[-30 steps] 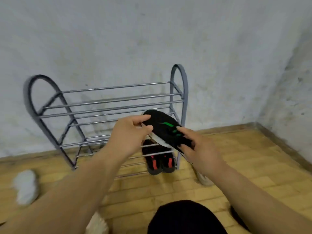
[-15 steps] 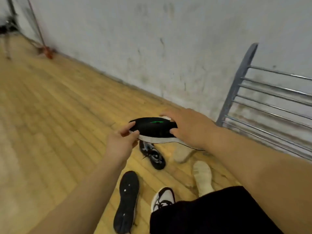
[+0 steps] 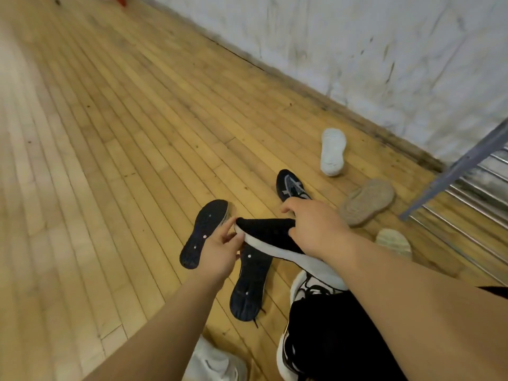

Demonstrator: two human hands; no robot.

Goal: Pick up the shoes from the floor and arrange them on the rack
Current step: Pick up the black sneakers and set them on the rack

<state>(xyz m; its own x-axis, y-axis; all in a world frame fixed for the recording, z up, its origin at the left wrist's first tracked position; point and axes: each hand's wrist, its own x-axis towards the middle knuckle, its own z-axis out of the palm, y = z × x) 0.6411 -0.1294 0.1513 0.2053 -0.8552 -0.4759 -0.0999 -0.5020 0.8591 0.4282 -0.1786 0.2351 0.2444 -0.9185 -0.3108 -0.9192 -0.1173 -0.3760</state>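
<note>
Both hands hold a black shoe with a white sole [image 3: 268, 233] above the floor. My left hand [image 3: 220, 250] pinches its toe end, and my right hand [image 3: 316, 228] grips its middle from above. Under it, two dark shoes lie sole-up [image 3: 203, 232] [image 3: 250, 287] on the wooden floor. A dark shoe with a grey pattern [image 3: 291, 185] lies just beyond my right hand. Only a grey side post and a few rails of the metal rack [image 3: 456, 166] show at the right edge.
A white shoe [image 3: 333, 151], a tan shoe sole-up [image 3: 367, 202] and a pale shoe [image 3: 393, 242] lie between my hands and the rack. A black-and-white sneaker [image 3: 308, 287] and a white shoe [image 3: 217, 364] sit near my knee. The white wall [image 3: 384, 50] runs along the floor.
My view has swung left from the rack to the floor. The black shoe, held near the rack's middle shelf a second ago, is now low over the shoes on the floor, still in both hands.
</note>
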